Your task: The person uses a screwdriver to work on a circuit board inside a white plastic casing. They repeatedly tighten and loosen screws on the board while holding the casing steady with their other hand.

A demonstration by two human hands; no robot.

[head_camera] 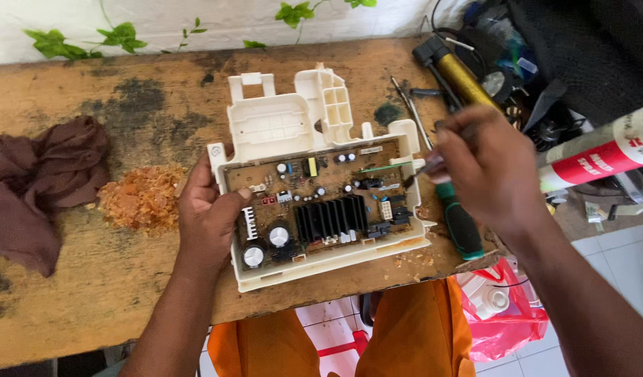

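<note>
A brown circuit board (321, 202) with a black finned heat sink (332, 218) and round capacitors sits in a cream plastic housing (279, 119) on a worn wooden bench (70, 300). My left hand (208, 220) grips the housing's left edge, thumb resting on the board. My right hand (485, 171) is at the housing's right edge, pinching a thin metal tool (423, 169) whose tip points at the board's right side. A green-and-black screwdriver handle (461, 227) lies under that hand.
A brown cloth (39, 185) lies at the left, with a pile of orange-brown crumbs (141, 197) beside it. Tools, cables and a brass-coloured cylinder (461, 77) crowd the back right. A red-and-white tube (601, 157) juts in from the right. A red plastic bag (503, 314) sits on the tiled floor.
</note>
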